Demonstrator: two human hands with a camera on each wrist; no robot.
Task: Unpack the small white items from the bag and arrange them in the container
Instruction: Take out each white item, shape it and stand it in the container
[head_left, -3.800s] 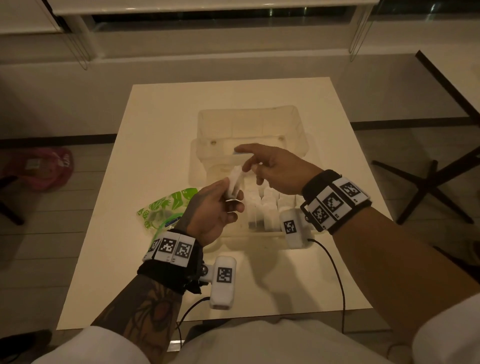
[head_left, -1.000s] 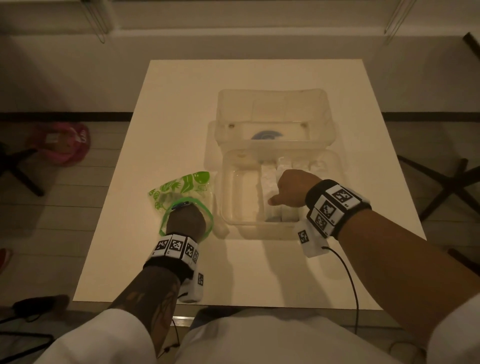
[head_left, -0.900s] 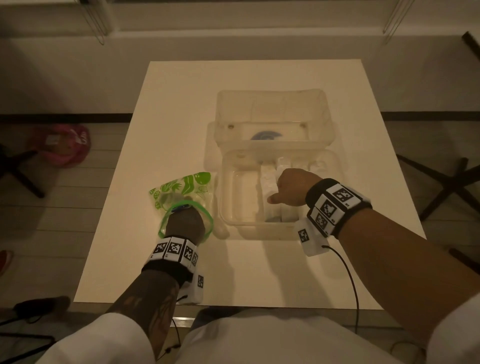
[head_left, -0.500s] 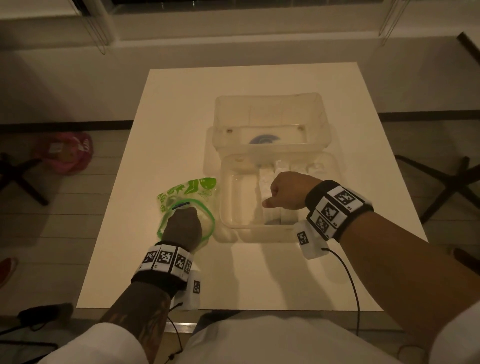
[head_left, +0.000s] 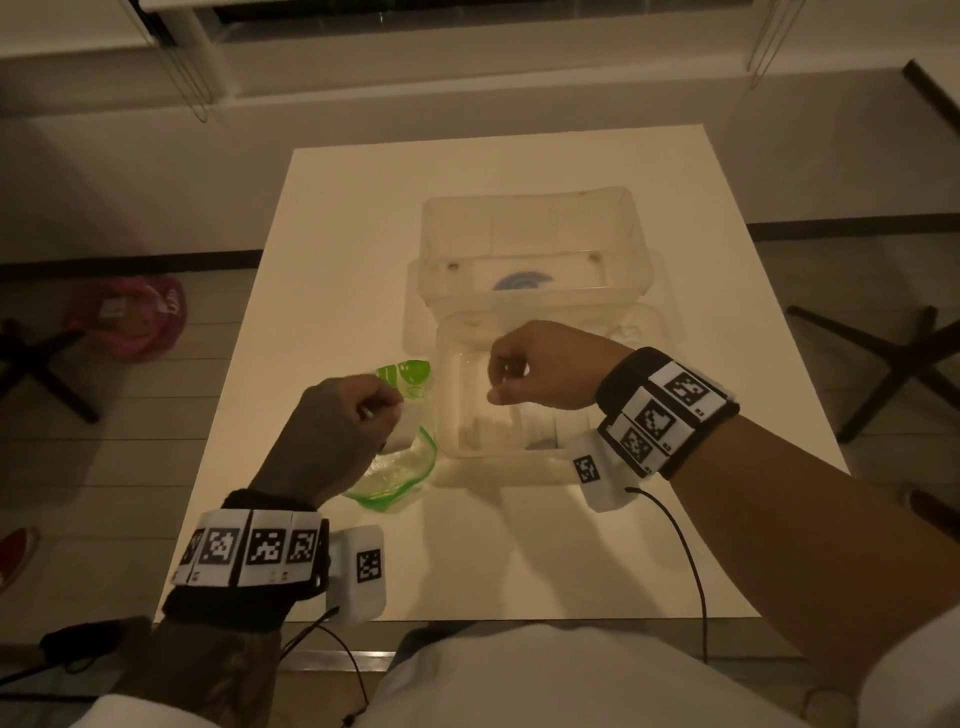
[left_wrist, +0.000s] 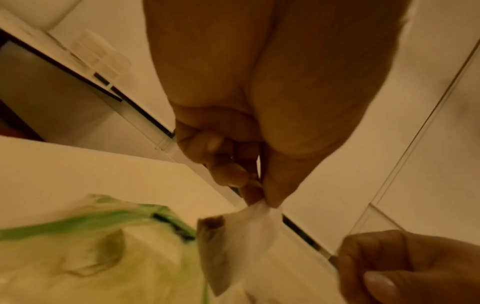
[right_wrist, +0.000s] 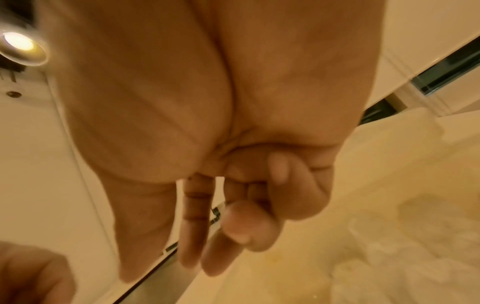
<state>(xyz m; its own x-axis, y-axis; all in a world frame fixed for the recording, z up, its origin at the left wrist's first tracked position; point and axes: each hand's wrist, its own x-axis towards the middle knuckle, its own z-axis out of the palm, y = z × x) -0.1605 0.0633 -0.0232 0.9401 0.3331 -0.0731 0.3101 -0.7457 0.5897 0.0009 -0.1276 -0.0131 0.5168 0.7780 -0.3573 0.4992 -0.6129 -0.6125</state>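
Above the green bag (head_left: 400, 467), the left hand (head_left: 332, 431) pinches a white sachet (head_left: 402, 428); beside it, over the container (head_left: 545, 457), the right hand (head_left: 540, 371) hangs loosely curled, holding nothing.

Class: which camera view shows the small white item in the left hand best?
The left wrist view: the white item hangs pinched in the left hand. The head view shows it smaller, above the green bag. The right wrist view does not show it.

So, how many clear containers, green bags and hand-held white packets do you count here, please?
Clear containers: 2, the back container and the front container
Green bag: 1
White packet pinched by the left hand: 1
Total: 4
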